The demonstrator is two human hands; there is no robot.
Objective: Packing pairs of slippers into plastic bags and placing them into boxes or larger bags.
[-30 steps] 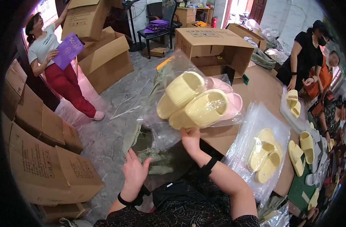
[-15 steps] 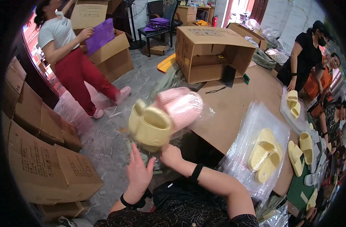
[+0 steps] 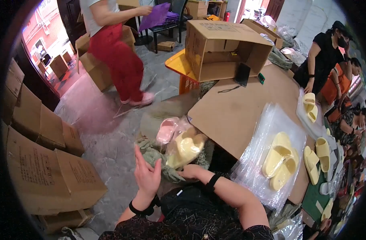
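My left hand (image 3: 147,174) is raised with its fingers stretched out and palm turned inward, beside a grey-green sack (image 3: 173,175). It holds nothing. Lower right of the sack's mouth, my right hand (image 3: 193,173) has its fingers curled against the sack's edge; what they grip, if anything, is hidden. Just beyond it, pale yellow slippers (image 3: 186,147) in clear plastic lie at the sack's opening, slightly blurred. Pink slippers (image 3: 167,130), also bagged, sit beyond them on the left. On the table to my right, a yellow pair (image 3: 280,160) rests on a stack of clear plastic bags (image 3: 253,150).
An open carton (image 3: 227,34) lies sideways on the brown tabletop (image 3: 227,106), near a dark tablet-like object (image 3: 242,75). Cartons (image 3: 51,176) line my left. A person in red trousers (image 3: 115,56) carries a purple sheet; people (image 3: 317,60) stand far right near more slippers.
The yellow and pink slippers have dropped from the air down to the sack's mouth. My right hand has moved slightly down and right. The person in red trousers has walked rightward.
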